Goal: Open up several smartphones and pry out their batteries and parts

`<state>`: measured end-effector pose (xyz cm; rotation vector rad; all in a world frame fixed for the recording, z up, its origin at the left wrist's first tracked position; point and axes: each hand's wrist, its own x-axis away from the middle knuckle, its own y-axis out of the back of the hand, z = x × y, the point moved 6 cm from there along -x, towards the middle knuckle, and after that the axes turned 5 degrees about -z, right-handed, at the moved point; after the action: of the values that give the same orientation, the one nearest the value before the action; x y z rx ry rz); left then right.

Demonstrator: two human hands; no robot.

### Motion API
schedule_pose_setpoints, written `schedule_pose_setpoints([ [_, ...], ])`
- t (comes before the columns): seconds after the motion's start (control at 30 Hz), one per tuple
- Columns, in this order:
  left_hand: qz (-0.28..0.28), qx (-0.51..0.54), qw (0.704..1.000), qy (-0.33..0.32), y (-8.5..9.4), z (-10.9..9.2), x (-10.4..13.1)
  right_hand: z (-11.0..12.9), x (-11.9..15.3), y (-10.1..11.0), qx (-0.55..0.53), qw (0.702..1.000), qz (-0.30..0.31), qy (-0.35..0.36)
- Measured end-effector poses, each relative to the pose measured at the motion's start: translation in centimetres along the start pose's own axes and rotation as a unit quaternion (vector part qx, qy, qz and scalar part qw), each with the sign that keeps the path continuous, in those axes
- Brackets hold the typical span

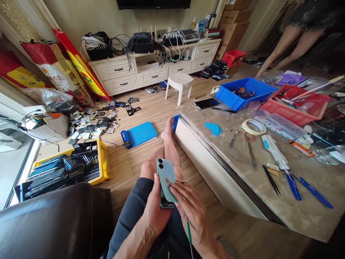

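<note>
Over my lap, my left hand [156,207] holds a smartphone [167,205] from its left side and below, thumb along the edge. A pale blue back cover [165,174] with two camera rings lies skewed over it, so the phone's dark insides show at the bottom end. The fingers of my right hand [191,205] rest closed on the cover's lower right, beside a small label [167,182]. A thin tool with a green handle [188,230] is tucked in the same hand, its shaft pointing down; my right thumb is hidden.
On the right, a table [234,176] carries masking tape [253,127], tweezers [271,180], blue-handled pliers [293,185], a blue bin [242,91] and a red bin [296,108]. Phone parts [94,122] and a yellow crate [104,162] stand left. A person's legs [291,48] show behind.
</note>
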<state>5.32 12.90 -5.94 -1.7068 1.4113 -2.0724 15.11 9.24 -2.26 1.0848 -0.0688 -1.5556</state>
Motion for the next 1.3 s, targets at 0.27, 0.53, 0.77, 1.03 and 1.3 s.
schedule_pose_setpoints([
  [0.27, -0.024, -0.068, 0.997, -0.001, 1.1, 0.1, -0.6, -0.1, 0.3, 1.7, -0.032, 0.997, -0.066, -0.033],
  [0.53, -0.058, -0.124, 0.99, -0.029, 2.8, 0.8, -1.4, -0.6, 0.8, 2.3, -0.037, 0.998, -0.045, -0.012],
  [0.77, -0.038, -0.19, 0.981, -0.025, 2.8, 0.6, -1.6, -1.1, 1.0, 2.8, -0.059, 0.997, -0.04, -0.043],
  [1.03, 0.002, -0.156, 0.986, 0.058, 3.0, 1.0, -1.6, 0.2, 2.5, 1.9, -0.072, 0.996, 0.009, -0.044],
  [1.3, -0.025, -0.169, 0.985, -0.007, 2.2, -0.3, -2.4, -0.1, 3.0, 1.7, -0.083, 0.995, -0.012, -0.048],
])
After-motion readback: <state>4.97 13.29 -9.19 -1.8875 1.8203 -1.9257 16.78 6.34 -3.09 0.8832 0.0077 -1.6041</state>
